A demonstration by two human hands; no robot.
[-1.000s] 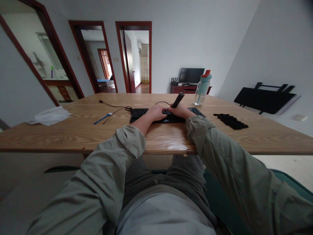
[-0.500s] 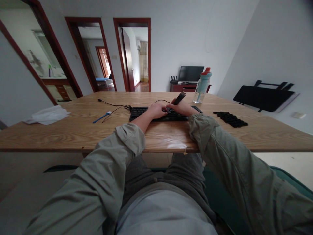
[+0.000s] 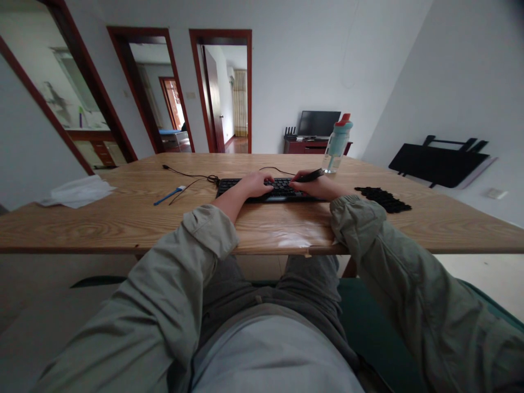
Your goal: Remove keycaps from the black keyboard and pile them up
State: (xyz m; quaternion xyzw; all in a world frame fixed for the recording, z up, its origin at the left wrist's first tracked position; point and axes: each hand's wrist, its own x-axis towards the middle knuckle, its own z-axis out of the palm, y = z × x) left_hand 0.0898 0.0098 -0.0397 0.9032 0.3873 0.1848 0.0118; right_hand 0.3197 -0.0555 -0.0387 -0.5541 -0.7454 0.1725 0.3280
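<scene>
A black keyboard (image 3: pixel 282 188) lies on the wooden table in front of me. My left hand (image 3: pixel 256 184) rests over its middle, fingers bent and a little apart at the keys, with nothing visible between them. Over the right part of the keyboard, my right hand (image 3: pixel 317 186) is closed around a black pen-like tool (image 3: pixel 310 176). The tool lies at a low slant, its thick end pointing right, and its working tip is too small to make out. Right of this hand lies a flat group of small black pieces (image 3: pixel 385 200) that look like keycaps.
On the wooden table (image 3: pixel 164 229), a blue brush (image 3: pixel 168 195) and a black cable (image 3: pixel 188 173) lie left of the keyboard. White tissue (image 3: pixel 79 191) is at the far left. A water bottle (image 3: pixel 338 144) stands behind my right hand. The table's front edge runs under my forearms.
My right hand has moved right, away from my left, and the black tool has tipped from steep to nearly level. My left hand has shifted slightly left.
</scene>
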